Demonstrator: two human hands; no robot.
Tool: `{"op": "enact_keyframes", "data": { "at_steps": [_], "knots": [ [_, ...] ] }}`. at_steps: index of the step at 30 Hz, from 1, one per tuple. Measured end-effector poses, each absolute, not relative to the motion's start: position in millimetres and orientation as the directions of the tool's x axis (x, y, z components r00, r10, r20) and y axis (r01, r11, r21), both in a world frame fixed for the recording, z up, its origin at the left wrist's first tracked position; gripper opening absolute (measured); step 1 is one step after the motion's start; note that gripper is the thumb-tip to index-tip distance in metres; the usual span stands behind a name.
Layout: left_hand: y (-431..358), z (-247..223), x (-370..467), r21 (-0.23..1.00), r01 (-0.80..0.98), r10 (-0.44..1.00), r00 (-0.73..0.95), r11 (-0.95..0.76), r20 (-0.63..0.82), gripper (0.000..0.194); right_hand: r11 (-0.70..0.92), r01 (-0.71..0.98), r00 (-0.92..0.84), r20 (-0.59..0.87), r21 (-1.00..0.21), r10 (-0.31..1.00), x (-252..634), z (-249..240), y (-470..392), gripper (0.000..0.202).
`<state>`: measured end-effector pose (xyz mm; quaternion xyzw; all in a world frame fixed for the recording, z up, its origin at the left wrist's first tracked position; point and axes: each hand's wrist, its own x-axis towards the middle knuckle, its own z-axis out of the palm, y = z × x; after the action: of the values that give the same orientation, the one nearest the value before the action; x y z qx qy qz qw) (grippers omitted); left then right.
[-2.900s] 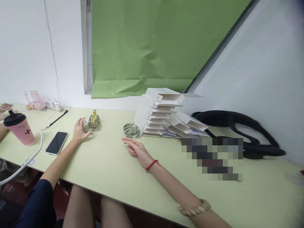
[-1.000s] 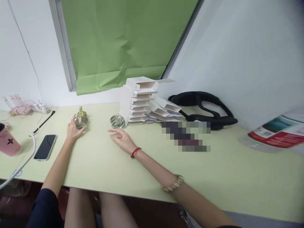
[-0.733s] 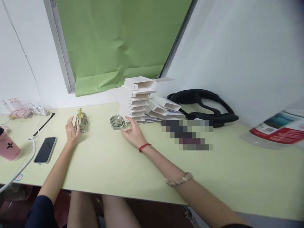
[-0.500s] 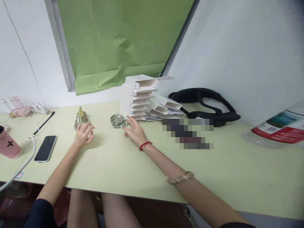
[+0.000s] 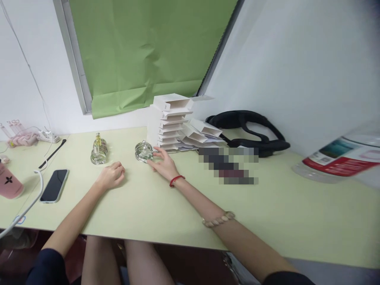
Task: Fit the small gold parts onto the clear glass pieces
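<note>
My right hand (image 5: 163,163) reaches to a round clear glass bottle (image 5: 144,152), with the thumb at its front and the fingers at its right side. The glass looks doubled, and I cannot tell whether a second one stands behind. To the left, my left hand (image 5: 112,175) rests on the table with its fingers curled in and nothing showing in them. Just behind it stand several clear glass bottles (image 5: 99,153) close together, with gold-coloured spray tops on some of them.
Several white boxes (image 5: 172,114) are stacked against the wall, open ends outward. A black headset strap (image 5: 252,148) and a large tilted plastic bottle (image 5: 335,160) lie to the right. At left are a phone (image 5: 55,186), a pink cup (image 5: 9,183) and a white cable (image 5: 28,209).
My left hand has drawn away from the bottles toward me and its fingers have curled in. My right thumb and fingers have closed in on the glass bottle.
</note>
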<state>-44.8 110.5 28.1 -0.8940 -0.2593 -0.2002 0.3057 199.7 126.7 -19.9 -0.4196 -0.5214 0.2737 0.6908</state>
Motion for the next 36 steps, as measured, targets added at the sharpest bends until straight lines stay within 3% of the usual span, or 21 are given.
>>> {"op": "enact_keyframes", "data": {
  "at_steps": [7, 11, 21, 25, 30, 36],
  "knots": [
    [109.2, 23.1, -39.6, -0.444, 0.579, 0.354, 0.795, -0.684, 0.492, 0.020, 0.473, 0.235, 0.241, 0.522, -0.849, 0.818, 195.8, -19.4, 123.7, 0.040],
    [107.9, 23.7, -38.9, -0.425, 0.601, 0.381, 0.780, -0.677, 0.496, 0.021, 0.482, 0.288, 0.193, 0.543, -0.827, 0.817, 196.3, -19.1, 123.2, 0.036],
    [107.3, 23.0, -38.8, -0.407, 0.629, 0.434, 0.765, -0.663, 0.476, 0.024, 0.599, 0.145, -0.151, 0.580, -0.788, 0.800, 188.7, -30.4, 124.8, 0.044],
    [108.0, 24.9, -39.1, -0.382, 0.682, 0.495, 0.722, -0.623, 0.483, 0.034, 0.627, 0.193, -0.027, 0.635, -0.755, 0.772, 189.9, -29.7, 128.5, 0.040],
    [109.6, 26.5, -42.5, -0.294, 0.734, 0.552, 0.663, -0.612, 0.506, 0.027, 0.501, 0.362, 0.194, 0.589, -0.786, 0.784, 198.0, -26.7, 134.0, 0.044],
    [109.6, 23.4, -43.0, -0.282, 0.727, 0.534, 0.663, -0.626, 0.524, 0.025, 0.553, 0.223, 0.193, 0.592, -0.803, 0.782, 203.5, -26.9, 135.9, 0.055]
  ]
}}
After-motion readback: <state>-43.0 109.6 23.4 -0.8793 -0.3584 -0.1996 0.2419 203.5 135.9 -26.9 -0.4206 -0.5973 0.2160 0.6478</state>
